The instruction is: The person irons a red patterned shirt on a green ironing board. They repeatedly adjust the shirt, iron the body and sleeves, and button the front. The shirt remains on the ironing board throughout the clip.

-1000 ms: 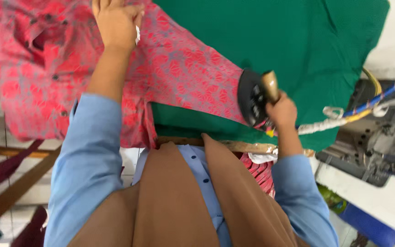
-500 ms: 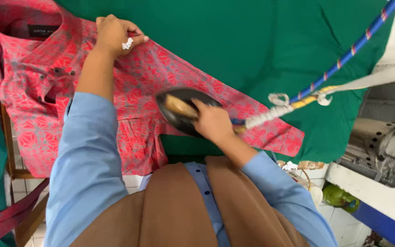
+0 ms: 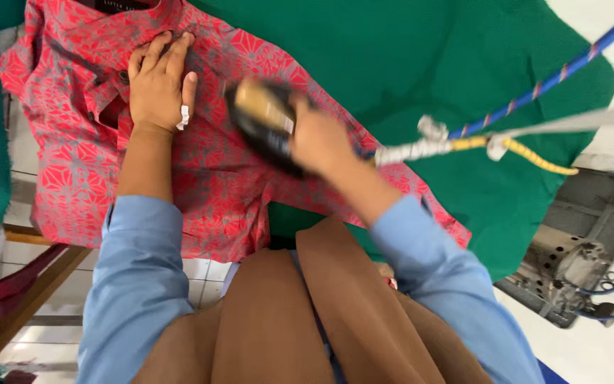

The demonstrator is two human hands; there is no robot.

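Nearest, brown vest (image 3: 300, 320) and light blue sleeves (image 3: 136, 284) filling the bottom of the view. Just beyond, at centre, right hand (image 3: 318, 139) wrapped tight around the handle of a dark iron (image 3: 264, 124), blurred, sole down on the red patterned shirt (image 3: 200, 185). To the left, left hand (image 3: 159, 85) spread flat, fingers together, pressing the shirt near the button placket and collar, a small white strip on the thumb. Shirt lying open across the green padded board (image 3: 428, 71), collar at the far top edge, one side hanging over the near left edge above a wooden frame (image 3: 44, 274) and tiled floor. Trailing off to the right of the iron, a white-wrapped hose tied to a blue striped cord (image 3: 548, 78) and a yellow cord (image 3: 534, 156), crossing over the green cloth toward the upper right. Farther right, off the board, a grey sewing machine (image 3: 570, 263) with perforated metal parts and blue wires.
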